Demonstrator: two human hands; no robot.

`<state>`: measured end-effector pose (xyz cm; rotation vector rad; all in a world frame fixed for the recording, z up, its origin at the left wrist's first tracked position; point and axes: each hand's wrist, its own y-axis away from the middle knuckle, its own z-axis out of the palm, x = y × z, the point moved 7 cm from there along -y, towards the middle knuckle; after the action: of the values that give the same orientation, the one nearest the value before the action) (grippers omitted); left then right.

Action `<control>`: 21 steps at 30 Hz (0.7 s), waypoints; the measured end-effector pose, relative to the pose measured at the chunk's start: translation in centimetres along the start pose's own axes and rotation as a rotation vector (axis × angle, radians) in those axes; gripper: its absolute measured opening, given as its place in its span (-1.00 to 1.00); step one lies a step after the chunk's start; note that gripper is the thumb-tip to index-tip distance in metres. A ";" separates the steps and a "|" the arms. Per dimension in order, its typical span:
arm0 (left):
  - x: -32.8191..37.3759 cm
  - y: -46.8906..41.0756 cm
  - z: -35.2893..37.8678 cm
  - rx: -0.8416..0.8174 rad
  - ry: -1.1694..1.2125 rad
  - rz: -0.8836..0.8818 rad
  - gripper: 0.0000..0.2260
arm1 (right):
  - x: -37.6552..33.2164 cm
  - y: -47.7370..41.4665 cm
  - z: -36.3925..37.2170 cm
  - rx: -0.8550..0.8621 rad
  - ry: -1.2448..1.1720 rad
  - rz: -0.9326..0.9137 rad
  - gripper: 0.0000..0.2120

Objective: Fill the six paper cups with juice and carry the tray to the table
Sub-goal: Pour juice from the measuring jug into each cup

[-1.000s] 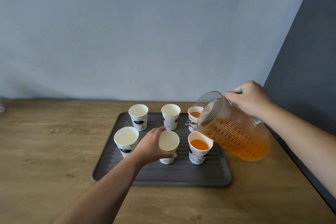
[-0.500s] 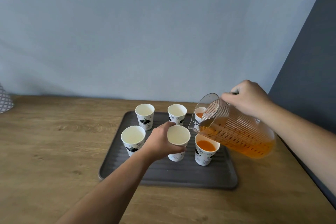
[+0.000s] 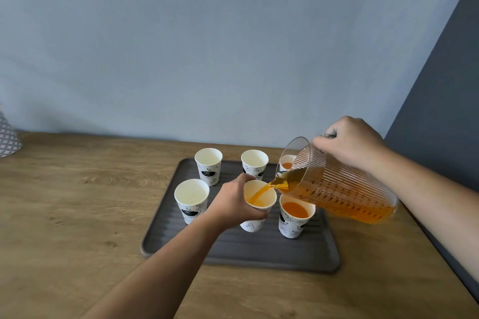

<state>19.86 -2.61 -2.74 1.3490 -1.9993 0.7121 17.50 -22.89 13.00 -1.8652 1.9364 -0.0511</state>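
Orange juice (image 3: 259, 193) streams from the pitcher (image 3: 334, 189) — gripped by the right hand (image 3: 348, 144) — into the cup (image 3: 258, 204) the left hand (image 3: 234, 202) clasps.

The left hand (image 3: 233, 199) is wrapped around the white printed paper cup (image 3: 256, 215), forearm stretched forward. To the right of this cup, the right hand (image 3: 350, 145) is clenched, raised higher, wrist bent.

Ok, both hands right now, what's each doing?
Left hand: closed around the white paper cup being filled.
Right hand: closed on the clear ribbed plastic pitcher, pouring.
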 end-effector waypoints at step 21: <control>-0.7 0.5 0.0 0.007 -0.002 -0.019 -0.29 | -0.9 0.2 0.2 -0.022 0.044 -0.044 -0.53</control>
<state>19.56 -2.01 -3.35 1.3713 -1.9851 0.7105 17.35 -21.99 13.00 -1.9366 1.9322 -0.0853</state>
